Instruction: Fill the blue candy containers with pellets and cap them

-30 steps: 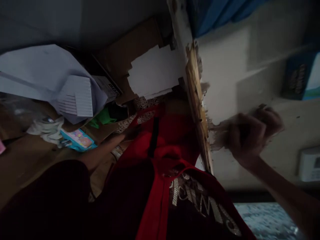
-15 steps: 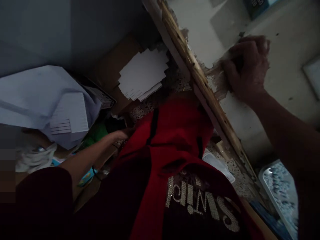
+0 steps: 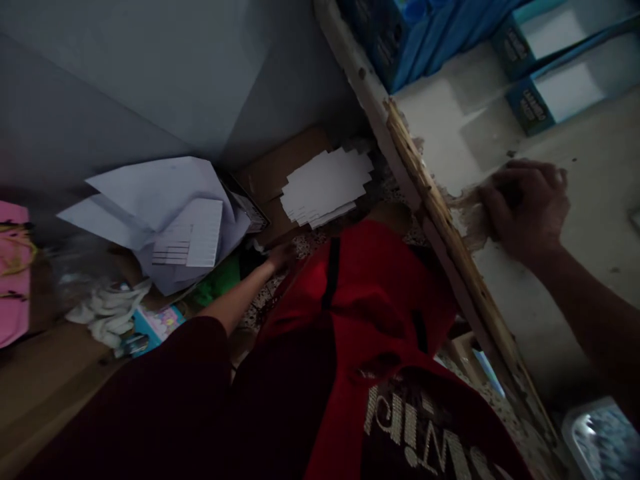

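My right hand [image 3: 530,207] leans on the pale tabletop [image 3: 590,267], close to its worn wooden edge [image 3: 440,207]. Its fingers are curled in, and I see nothing in them. My left hand [image 3: 283,257] reaches down low beside my red apron [image 3: 385,273], above the speckled floor. Shadow hides its fingers, so what it touches does not show. Past it, a stack of white cards [image 3: 327,187] lies on brown cardboard [image 3: 285,157]. To its left, more white cards [image 3: 203,233] rest on crumpled white paper [image 3: 165,187].
Blue boxes [image 3: 400,40] stand at the table's far end, with open blue trays [image 3: 533,110] beside them. A clear-lidded container [image 3: 600,433] sits at lower right. A rag [image 3: 113,310], a light-blue packet [image 3: 160,327] and a pink item [image 3: 13,273] lie at left.
My view has swung up and left, bringing more blue boxes and the pink item into sight. My left hand shows further down by the floor. My right hand keeps its place on the table.
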A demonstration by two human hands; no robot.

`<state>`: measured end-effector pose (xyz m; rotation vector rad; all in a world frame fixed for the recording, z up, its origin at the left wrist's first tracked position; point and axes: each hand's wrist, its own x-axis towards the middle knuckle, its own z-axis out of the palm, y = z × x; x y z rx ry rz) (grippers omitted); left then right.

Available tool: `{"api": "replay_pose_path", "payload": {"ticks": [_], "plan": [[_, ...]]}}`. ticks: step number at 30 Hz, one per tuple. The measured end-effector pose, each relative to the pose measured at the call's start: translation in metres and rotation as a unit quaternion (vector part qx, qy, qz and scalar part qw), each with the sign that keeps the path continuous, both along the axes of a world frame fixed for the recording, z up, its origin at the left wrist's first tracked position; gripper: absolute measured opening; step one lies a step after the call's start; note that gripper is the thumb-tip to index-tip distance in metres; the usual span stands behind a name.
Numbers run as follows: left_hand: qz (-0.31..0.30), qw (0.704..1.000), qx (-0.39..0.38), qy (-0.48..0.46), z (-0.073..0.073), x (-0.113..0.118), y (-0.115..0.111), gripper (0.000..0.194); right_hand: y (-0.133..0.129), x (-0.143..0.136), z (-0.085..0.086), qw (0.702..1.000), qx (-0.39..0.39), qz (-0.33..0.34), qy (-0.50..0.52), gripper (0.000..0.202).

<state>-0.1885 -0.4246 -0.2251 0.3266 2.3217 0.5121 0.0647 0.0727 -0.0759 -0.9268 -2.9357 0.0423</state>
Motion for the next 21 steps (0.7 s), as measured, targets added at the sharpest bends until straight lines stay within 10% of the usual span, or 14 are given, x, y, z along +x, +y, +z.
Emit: {"api": "replay_pose_path", "payload": {"ticks": [5, 14, 21], "plan": [[0.053, 0.997, 0.007, 0.052, -0.037, -0.056, 0.049, 0.044, 0.013, 0.013, -0.016, 0.992, -0.002, 0.024, 0.121, 0.041], [0.017, 0.997, 0.021, 0.077, -0.089, -0.148, 0.142, 0.123, -0.006, 0.017, -0.008, 0.977, 0.0, 0.046, 0.207, 0.039], [-0.034, 0.994, -0.054, 0.087, -0.089, -0.153, 0.151, 0.089, -0.023, 0.011, 0.004, 0.975, 0.037, 0.087, 0.199, 0.026]]}}
